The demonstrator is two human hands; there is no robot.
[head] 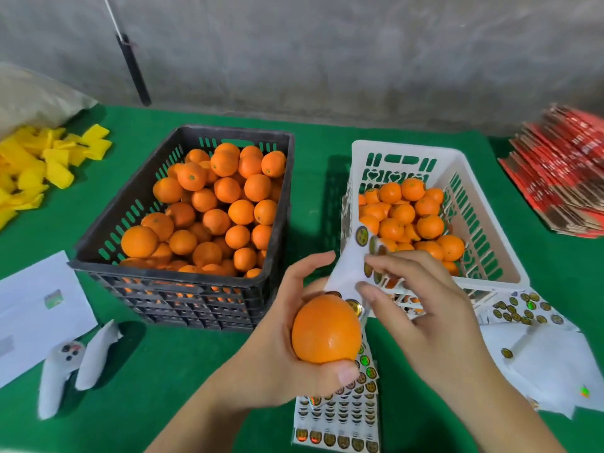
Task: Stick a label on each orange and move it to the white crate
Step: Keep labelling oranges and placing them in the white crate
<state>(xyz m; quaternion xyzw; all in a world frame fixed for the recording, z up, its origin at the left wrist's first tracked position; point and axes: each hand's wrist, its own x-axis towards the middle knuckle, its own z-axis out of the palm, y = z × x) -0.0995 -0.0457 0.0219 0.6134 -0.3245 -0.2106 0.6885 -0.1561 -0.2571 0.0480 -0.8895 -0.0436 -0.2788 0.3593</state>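
Orange (pixel 327 328) gripped in left hand (pixel 277 338), right hand (pixel 421 308) beside.

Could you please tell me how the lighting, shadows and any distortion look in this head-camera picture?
Head view: soft, even light, no harsh glare; the black slatted plastic crate casts a shadow to its right on the green felt table cover; wide-angle bending curves the table's far edge; the round orange fruit in the left hand looks sharp.

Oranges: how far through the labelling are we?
Done: the white crate holds a partial layer of oranges. In hand: left hand grips one orange; right hand pinches a sticker sheet beside it. Left: the black crate is still heaped, so most remain.
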